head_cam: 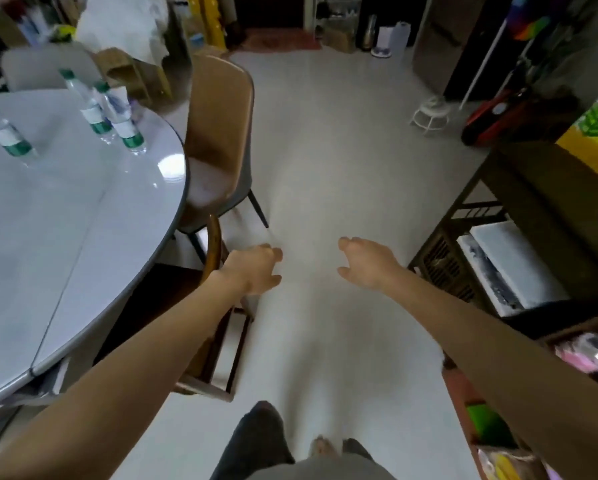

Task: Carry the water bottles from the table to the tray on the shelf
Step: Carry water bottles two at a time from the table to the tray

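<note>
Holding both arms out over the floor (325,168), I have nothing in either hand. My left hand (252,270) hangs with fingers loosely curled, just past the edge of the worktop (65,237) and above a wooden chair (217,327) tucked under it. My right hand (368,263) is spread a little wider, thumb apart from the fingers, near the dark shelf (463,216) on my right. The two hands are well apart from each other, with bare floor between them.

The bottles stand on the far side of the worktop, well away from my hands: two (108,116) side by side, touching or nearly so, with green caps and green-and-white labels, and a third (10,138) apart to their left at the frame's edge. A tan chair (217,133) sits just beside the worktop's rim. On the shelf I see a white, tray-like slab (512,261) on a lower level; I cannot tell whether it is the tray.
</note>
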Demonstrator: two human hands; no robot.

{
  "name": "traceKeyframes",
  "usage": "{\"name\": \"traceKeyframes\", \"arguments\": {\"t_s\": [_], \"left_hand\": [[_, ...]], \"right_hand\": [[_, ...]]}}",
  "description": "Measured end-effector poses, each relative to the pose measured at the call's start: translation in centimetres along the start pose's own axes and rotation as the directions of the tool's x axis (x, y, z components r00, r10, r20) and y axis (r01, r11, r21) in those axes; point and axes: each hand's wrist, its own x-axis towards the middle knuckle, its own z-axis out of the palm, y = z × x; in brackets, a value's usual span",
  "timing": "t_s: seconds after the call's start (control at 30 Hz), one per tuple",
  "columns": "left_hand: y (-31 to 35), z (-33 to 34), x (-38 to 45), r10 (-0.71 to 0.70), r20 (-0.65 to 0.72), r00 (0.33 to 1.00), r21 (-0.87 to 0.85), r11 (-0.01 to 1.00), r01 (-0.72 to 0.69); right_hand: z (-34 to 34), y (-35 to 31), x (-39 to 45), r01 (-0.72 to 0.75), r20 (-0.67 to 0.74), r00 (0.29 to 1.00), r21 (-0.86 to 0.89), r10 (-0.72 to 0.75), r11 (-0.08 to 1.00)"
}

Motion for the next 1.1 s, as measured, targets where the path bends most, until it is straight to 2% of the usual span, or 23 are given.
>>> {"name": "traceKeyframes", "arguments": {"t_s": [0.17, 0.33, 0.57, 0.73, 0.8, 0.87, 0.93, 1.1], "left_hand": [[-5.8, -1.4, 10.5, -0.107, 0.051, 0.993, 0.011, 0.994, 0.107], [-11.6, -4.8, 21.3, -0.145, 0.074, 0.987, 0.019, 0.989, 0.144], [-18.8, -12.5, 31.8, -0.229, -0.026, 0.973, -0.147, 0.964, 0.223], [-25.9, -15.4, 38.3, -0.426, -0.049, 0.904, -0.235, 0.884, 0.404], [-29.0, -16.7, 40.0, -0.515, -0.083, 0.853, -0.285, 0.833, 0.474], [-32.1, -18.2, 41.1, -0.627, -0.122, 0.769, -0.359, 0.751, 0.555], [-34.6, -19.5, 41.4, -0.739, -0.134, 0.661, -0.434, 0.643, 0.631], [-40.2, -21.7, 40.2, -0.918, -0.178, 0.355, -0.488, 0.396, 0.778]], "right_hand": [[-0.7, -0.2, 13.6, 0.126, 0.076, 0.99, -0.053, -0.121, 0.991], [-3.8, -0.5, 26.9, 0.198, 0.068, 0.979, -0.086, -0.192, 0.976], [-10.6, -1.3, 43.3, 0.314, 0.082, 0.948, -0.118, -0.306, 0.942], [-13.9, -3.7, 56.3, 0.465, 0.113, 0.884, -0.108, -0.454, 0.879], [-15.1, -5.5, 61.7, 0.553, 0.136, 0.832, -0.113, -0.538, 0.826], [-16.7, -7.8, 66.4, 0.629, 0.18, 0.774, -0.109, -0.607, 0.77], [-18.3, -10.4, 70.1, 0.704, 0.225, 0.705, -0.101, -0.673, 0.704], [-20.6, -19.0, 76.9, 0.849, 0.233, 0.529, -0.149, -0.816, 0.508]]}}
